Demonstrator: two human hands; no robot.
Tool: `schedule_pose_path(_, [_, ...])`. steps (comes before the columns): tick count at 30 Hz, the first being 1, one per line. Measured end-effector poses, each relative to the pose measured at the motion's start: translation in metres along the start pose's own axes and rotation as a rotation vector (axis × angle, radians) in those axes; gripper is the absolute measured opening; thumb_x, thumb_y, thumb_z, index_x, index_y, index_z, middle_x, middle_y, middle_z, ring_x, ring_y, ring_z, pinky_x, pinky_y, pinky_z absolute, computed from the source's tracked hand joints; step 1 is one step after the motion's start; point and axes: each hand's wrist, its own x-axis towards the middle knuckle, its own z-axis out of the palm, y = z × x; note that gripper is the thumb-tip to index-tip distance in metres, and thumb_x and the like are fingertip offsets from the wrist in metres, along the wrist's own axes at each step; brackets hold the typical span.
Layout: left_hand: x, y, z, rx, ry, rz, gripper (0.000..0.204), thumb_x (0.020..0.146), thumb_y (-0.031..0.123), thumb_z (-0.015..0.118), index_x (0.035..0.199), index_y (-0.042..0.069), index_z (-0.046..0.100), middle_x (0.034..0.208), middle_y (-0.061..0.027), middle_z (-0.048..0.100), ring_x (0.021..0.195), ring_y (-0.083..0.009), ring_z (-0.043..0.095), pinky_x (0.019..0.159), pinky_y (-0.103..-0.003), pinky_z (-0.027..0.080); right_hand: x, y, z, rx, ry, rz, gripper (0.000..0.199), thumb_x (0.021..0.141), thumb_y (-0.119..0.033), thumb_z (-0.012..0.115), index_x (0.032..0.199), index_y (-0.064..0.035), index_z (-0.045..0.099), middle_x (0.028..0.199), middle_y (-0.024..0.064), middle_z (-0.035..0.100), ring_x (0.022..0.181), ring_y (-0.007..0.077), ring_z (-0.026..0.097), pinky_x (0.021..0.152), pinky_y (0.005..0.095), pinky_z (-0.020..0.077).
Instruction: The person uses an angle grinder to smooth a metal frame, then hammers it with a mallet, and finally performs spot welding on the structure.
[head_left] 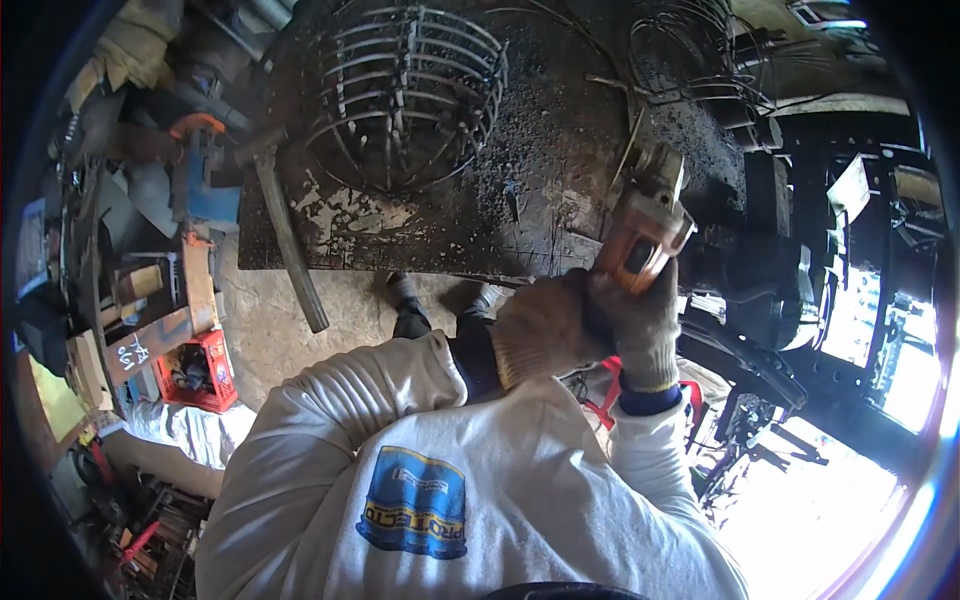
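An orange angle grinder point(640, 240) is held over the front right edge of the dark workbench, its metal head point(657, 170) pointing away from me. My right hand point(648, 325), in a knitted work glove, is closed around the rear of its body. From the left, my gloved left hand point(548, 325) crosses to the same rear end and grips there; its fingertips are lost in shadow beside the right glove. On the bench at the back left stands a rounded cage of welded metal rods point(405, 95), apart from the grinder. A hammer point(288, 235) with a wooden handle lies over the bench's left edge.
Coiled wire and thin rods point(690, 50) lie at the back right of the dark, grit-covered workbench point(450, 235). A blue and orange clamp-like tool point(205, 180) is at the left. Below it sits a red crate point(197, 372). Dark metal framework point(830, 330) stands close on the right.
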Motion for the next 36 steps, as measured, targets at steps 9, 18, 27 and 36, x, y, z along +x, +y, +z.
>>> schedule_pose_path(9, [0.023, -0.035, 0.019, -1.037, -0.169, 0.176, 0.069, 0.080, 0.035, 0.089, 0.128, -0.001, 0.054, 0.109, -0.0063, 0.064, 0.096, -0.0133, 0.062, 0.085, -0.033, 0.056, 0.048, 0.034, 0.008, 1.205, -0.287, 0.233, 0.060, 0.081, -0.024, 0.077, 0.131, 0.0009, 0.055, 0.114, 0.0146, 0.068, 0.099, 0.0253, 0.070, 0.088, 0.0399, 0.0586])
schedule_pose_path(18, [0.070, -0.058, 0.039, 0.876, 0.901, 0.545, 0.034, 0.079, 0.030, 0.075, 0.106, 0.011, 0.073, 0.091, -0.0107, 0.067, 0.079, -0.0337, 0.067, 0.064, -0.044, 0.057, 0.075, -0.028, 0.035, -0.378, -0.057, 0.095, 0.075, 0.080, -0.041, 0.083, 0.134, 0.0019, 0.054, 0.120, 0.0174, 0.068, 0.110, 0.0252, 0.068, 0.095, 0.0373, 0.0530])
schedule_pose_path(27, [-0.049, -0.042, -0.023, 0.376, 0.625, 0.296, 0.058, 0.090, 0.046, 0.074, 0.128, 0.004, 0.062, 0.109, -0.0207, 0.071, 0.091, -0.0337, 0.072, 0.077, -0.045, 0.059, 0.149, 0.015, 0.036, -0.071, -0.288, 0.063, 0.041, 0.079, -0.022, 0.078, 0.109, 0.0035, 0.069, 0.086, 0.0101, 0.071, 0.071, 0.0183, 0.069, 0.064, 0.0328, 0.0565])
schedule_pose_path(36, [-0.154, -0.159, -0.066, 0.774, 1.178, -0.322, 0.064, 0.089, 0.041, 0.076, 0.135, 0.007, 0.048, 0.116, -0.0191, 0.066, 0.096, -0.0396, 0.068, 0.082, -0.049, 0.056, 0.169, 0.009, 0.037, -0.326, -0.268, 0.129, 0.051, 0.077, -0.033, 0.080, 0.111, 0.0046, 0.071, 0.088, 0.0122, 0.073, 0.075, 0.0206, 0.070, 0.069, 0.0349, 0.0557])
